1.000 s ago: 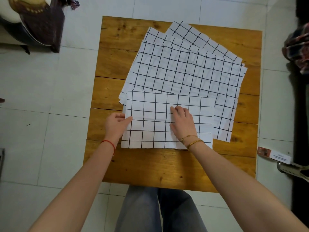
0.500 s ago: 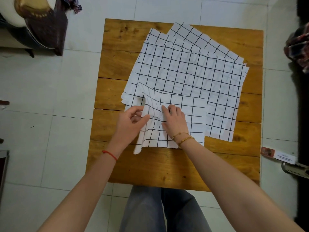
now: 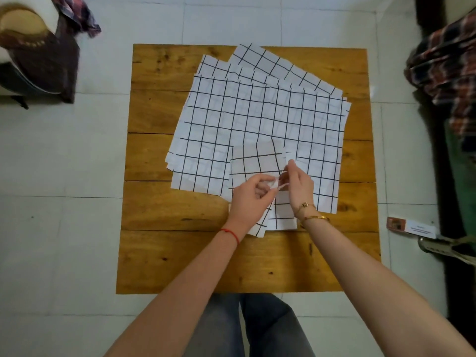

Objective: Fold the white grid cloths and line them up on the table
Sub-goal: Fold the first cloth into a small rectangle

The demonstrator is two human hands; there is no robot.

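My left hand [image 3: 251, 195] and right hand [image 3: 298, 186] both pinch the folded cloth [image 3: 257, 163], long axis seemingly running away from me; bare tabletop [image 3: 167, 202] lies left of it.

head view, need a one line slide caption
Both hands, left and right, pinch a half-folded grid cloth over the unfolded stack on a wooden table.

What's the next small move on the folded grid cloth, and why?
Probably lay the flap flat and press the crease. Both the left hand and right hand pinch the small folded white grid cloth, its edge lifted above the unfolded white grid cloths on the wooden table.
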